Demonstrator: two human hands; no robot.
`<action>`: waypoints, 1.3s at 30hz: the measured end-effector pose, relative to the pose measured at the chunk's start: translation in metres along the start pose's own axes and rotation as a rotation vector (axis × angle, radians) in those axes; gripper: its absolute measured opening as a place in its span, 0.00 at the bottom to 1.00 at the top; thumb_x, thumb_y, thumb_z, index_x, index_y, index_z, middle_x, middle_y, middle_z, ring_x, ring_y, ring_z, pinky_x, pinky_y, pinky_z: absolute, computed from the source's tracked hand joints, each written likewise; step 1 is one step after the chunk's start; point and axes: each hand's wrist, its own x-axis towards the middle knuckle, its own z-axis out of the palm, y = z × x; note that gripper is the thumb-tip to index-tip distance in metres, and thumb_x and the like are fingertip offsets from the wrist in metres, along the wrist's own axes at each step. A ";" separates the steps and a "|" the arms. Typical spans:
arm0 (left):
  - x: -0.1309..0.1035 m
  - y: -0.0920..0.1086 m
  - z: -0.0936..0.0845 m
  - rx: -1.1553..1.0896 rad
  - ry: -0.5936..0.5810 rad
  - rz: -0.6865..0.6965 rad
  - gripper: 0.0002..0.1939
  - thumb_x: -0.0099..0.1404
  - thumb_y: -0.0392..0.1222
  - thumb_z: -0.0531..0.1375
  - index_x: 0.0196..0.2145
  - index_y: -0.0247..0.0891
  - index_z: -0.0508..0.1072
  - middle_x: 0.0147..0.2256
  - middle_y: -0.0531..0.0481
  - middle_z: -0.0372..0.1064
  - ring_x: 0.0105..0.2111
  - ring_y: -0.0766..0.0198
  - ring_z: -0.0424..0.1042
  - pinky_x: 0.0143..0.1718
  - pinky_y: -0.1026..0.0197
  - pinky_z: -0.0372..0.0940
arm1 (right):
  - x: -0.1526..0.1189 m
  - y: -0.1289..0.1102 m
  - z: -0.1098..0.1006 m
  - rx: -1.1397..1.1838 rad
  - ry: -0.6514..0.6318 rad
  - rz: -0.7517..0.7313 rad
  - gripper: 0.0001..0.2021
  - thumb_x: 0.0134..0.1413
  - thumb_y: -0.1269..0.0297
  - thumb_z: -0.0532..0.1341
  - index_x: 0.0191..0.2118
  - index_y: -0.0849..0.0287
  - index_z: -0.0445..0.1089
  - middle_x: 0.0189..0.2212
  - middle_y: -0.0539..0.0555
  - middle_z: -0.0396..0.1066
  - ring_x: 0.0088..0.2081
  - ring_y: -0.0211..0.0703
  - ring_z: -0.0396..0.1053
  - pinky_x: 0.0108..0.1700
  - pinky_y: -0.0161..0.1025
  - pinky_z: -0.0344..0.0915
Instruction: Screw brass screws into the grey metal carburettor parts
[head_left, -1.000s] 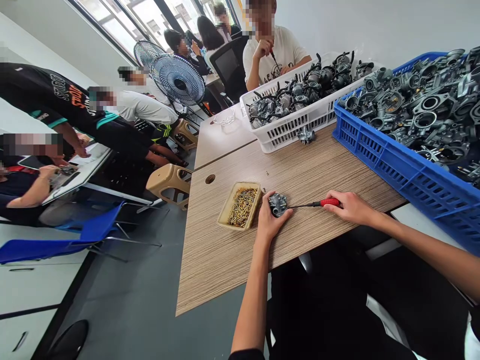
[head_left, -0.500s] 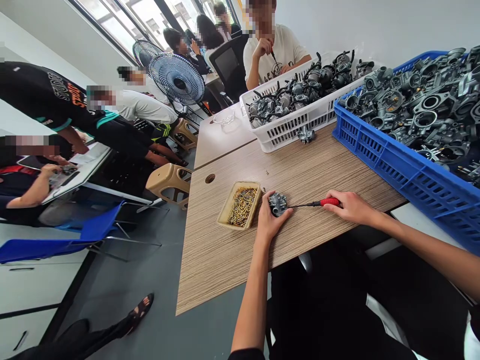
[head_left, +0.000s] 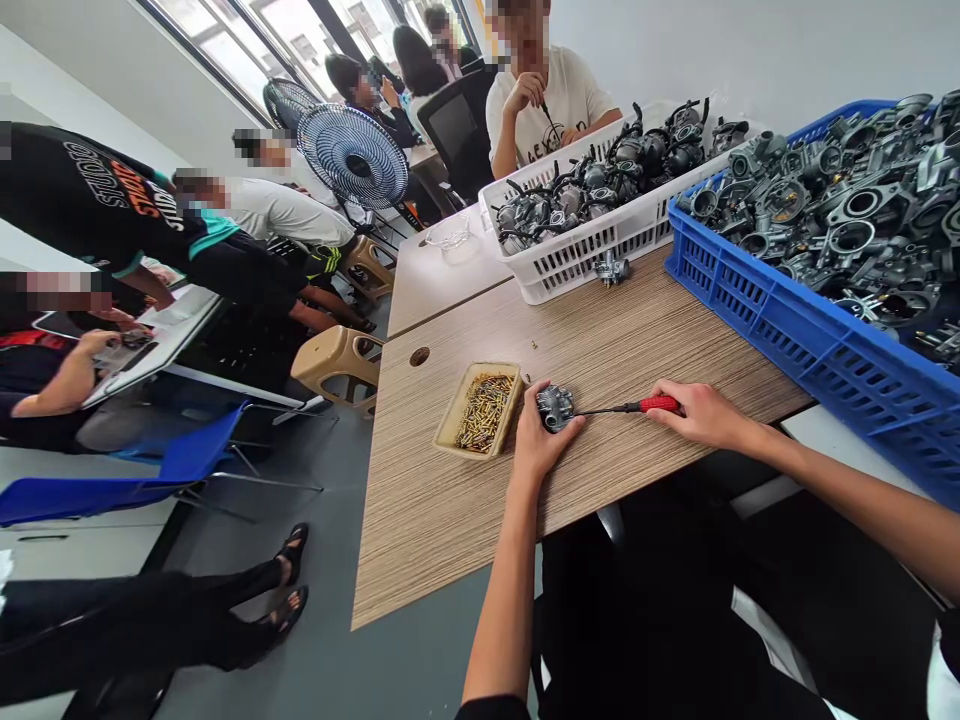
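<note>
My left hand grips a small grey metal carburetor against the wood-grain table, thumb on the near side and fingers round the far left. In my right hand is a screwdriver with a red and black handle. Its dark shaft lies nearly level and points left, the tip meeting the carburetor's right side. Whether the tip sits in a screw is too small to tell. Just left of my left hand stands a yellowish tub holding many small brass-coloured parts.
A white crate of carburetors stands at the back, with one loose carburetor before it. A blue crate heaped with carburetor bodies fills the right. Across the table sits a co-worker. A plastic stool is at left.
At lower left, a walking person's legs have come further into view, both sandalled feet now showing. My hands, the carburetor and the screwdriver look almost unmoved.
</note>
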 end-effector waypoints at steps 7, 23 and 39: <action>0.000 -0.002 0.001 -0.008 0.001 0.008 0.39 0.56 0.52 0.71 0.60 0.45 0.61 0.49 0.46 0.72 0.48 0.54 0.74 0.54 0.50 0.67 | 0.000 -0.003 -0.002 -0.001 0.004 0.009 0.12 0.65 0.50 0.59 0.41 0.52 0.70 0.29 0.50 0.75 0.30 0.46 0.71 0.33 0.38 0.57; 0.000 0.000 0.001 -0.005 0.007 0.021 0.37 0.57 0.50 0.71 0.59 0.45 0.62 0.49 0.46 0.71 0.48 0.55 0.74 0.54 0.51 0.67 | 0.000 -0.001 0.000 -0.013 -0.006 -0.014 0.11 0.66 0.50 0.59 0.42 0.51 0.69 0.30 0.51 0.75 0.31 0.47 0.72 0.34 0.38 0.57; 0.001 0.001 0.000 -0.002 0.005 0.021 0.37 0.57 0.51 0.71 0.59 0.45 0.62 0.49 0.46 0.71 0.48 0.55 0.74 0.53 0.52 0.67 | 0.000 -0.002 -0.001 -0.016 -0.018 0.003 0.11 0.66 0.50 0.59 0.43 0.51 0.70 0.31 0.50 0.76 0.33 0.48 0.73 0.35 0.38 0.58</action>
